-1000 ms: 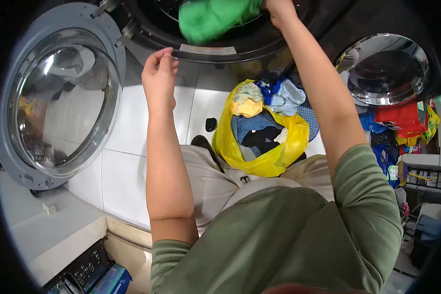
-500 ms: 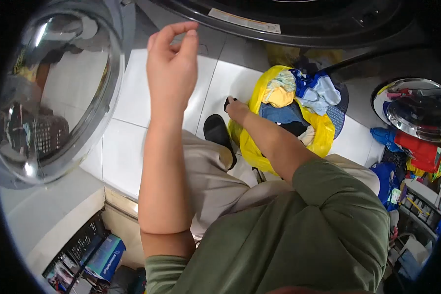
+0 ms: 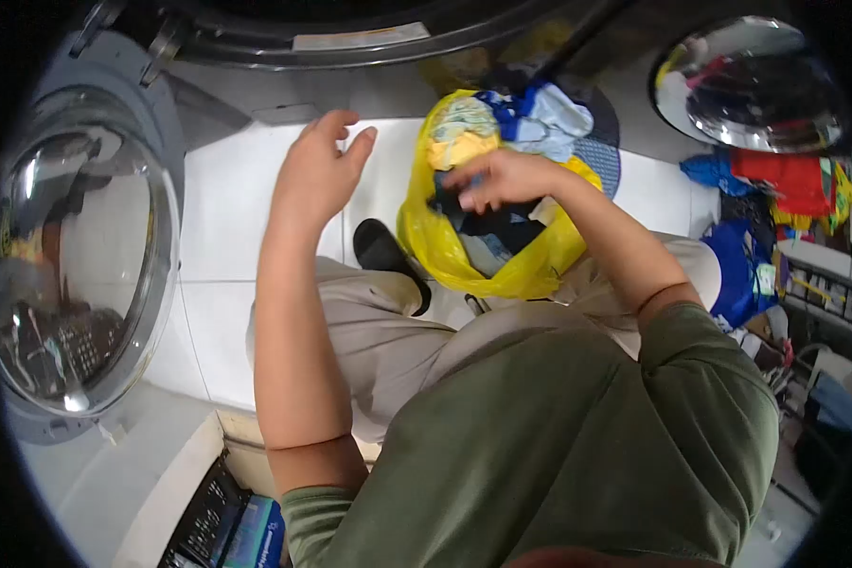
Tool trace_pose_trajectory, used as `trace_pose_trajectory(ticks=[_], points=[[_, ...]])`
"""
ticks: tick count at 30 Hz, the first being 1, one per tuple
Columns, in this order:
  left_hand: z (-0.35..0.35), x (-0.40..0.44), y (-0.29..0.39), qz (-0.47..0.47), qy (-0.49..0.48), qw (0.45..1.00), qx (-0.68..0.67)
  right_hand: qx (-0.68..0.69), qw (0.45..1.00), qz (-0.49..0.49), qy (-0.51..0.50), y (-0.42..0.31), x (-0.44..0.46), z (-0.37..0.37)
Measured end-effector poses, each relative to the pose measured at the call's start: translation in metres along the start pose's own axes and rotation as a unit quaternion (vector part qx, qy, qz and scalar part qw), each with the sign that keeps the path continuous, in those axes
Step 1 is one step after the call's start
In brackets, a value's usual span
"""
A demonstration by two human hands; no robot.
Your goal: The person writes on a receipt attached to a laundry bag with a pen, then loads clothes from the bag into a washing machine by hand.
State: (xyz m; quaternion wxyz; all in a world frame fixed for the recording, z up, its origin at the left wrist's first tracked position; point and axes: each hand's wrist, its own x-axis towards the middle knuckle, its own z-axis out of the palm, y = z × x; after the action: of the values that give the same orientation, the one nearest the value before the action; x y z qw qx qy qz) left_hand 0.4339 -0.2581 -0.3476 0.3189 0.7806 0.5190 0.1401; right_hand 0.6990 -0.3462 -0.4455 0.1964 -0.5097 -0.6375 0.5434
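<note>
My left hand [image 3: 320,172] is raised above the white floor tiles, its thumb and fingers apart and nothing in it. Just over the yellow plastic bag [image 3: 424,235] hovers my right hand [image 3: 506,180], slightly blurred, with thumb and fingers spread. Dark cloth [image 3: 497,225] lies in the bag beneath that hand; whether the fingertips touch it I cannot tell. A yellow cloth [image 3: 459,151] and a light blue garment [image 3: 556,123] rest at the bag's far side.
An open round washer door [image 3: 166,251] stands at left. Dark machine fronts [image 3: 256,80] run along the top, with another round door [image 3: 753,85] at upper right. A black slipper [image 3: 381,248] is on my foot. Red cloth [image 3: 781,180] and shelves sit at right.
My right hand has moved from the bag's left rim, where it had something black, to above the bag's middle. My left hand has lowered slightly. The camera view has shifted.
</note>
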Motion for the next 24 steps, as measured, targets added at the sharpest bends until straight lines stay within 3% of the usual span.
trace_pose_trajectory(ticks=[2,3,4,5,7,10,12,14,16,17,19,20,21,22,23,24], points=[[0.001,-0.001,0.014,0.002,-0.007,1.000,0.002,-0.183,0.978,-0.098,-0.020,0.037,-0.025,-0.010],[-0.001,-0.001,0.019,-0.001,-0.006,1.000,0.004,-0.210,0.968,0.106,0.092,0.051,-0.025,-0.022],[0.006,0.001,0.014,0.037,0.025,0.999,0.005,-0.255,0.902,0.152,0.314,0.088,-0.023,-0.033],[0.011,0.001,0.018,0.047,0.026,0.998,0.009,-0.282,0.829,0.221,0.429,0.120,-0.022,-0.044],[0.016,0.002,0.027,0.066,0.035,0.997,0.020,-0.286,0.767,0.294,0.493,0.173,-0.022,-0.056],[0.026,0.000,0.042,0.060,0.034,0.996,0.052,-0.272,0.850,0.326,0.312,0.204,-0.023,-0.052],[0.033,0.008,0.040,0.074,0.031,0.994,0.067,-0.307,0.882,0.327,0.141,0.176,-0.023,-0.052],[0.030,0.008,0.062,0.085,0.008,0.996,0.038,-0.369,0.893,0.198,0.164,0.120,-0.032,-0.068],[0.040,0.008,0.075,0.124,0.018,0.992,-0.006,-0.233,0.939,0.137,0.212,0.006,-0.062,-0.093],[0.054,0.013,0.076,0.163,0.039,0.985,-0.033,-0.070,0.973,0.021,0.219,-0.018,-0.067,-0.104],[0.076,0.019,0.086,0.200,0.064,0.972,-0.104,0.068,0.960,-0.081,0.259,-0.118,-0.088,-0.110],[0.074,0.016,0.096,0.161,0.005,0.970,-0.183,0.075,0.932,-0.187,0.300,-0.141,-0.085,-0.113],[0.071,0.014,0.105,0.119,-0.055,0.957,-0.259,0.002,0.935,-0.210,0.285,-0.173,-0.092,-0.116],[0.068,0.022,0.105,0.036,-0.028,0.945,-0.324,-0.041,0.905,-0.249,0.343,-0.181,-0.081,-0.115],[0.063,0.031,0.103,-0.047,0.000,0.922,-0.384,-0.159,0.922,-0.171,0.309,-0.192,-0.080,-0.120],[0.044,0.019,0.117,-0.081,0.002,0.833,-0.548,-0.197,0.905,-0.268,0.264,-0.166,-0.050,-0.123]])
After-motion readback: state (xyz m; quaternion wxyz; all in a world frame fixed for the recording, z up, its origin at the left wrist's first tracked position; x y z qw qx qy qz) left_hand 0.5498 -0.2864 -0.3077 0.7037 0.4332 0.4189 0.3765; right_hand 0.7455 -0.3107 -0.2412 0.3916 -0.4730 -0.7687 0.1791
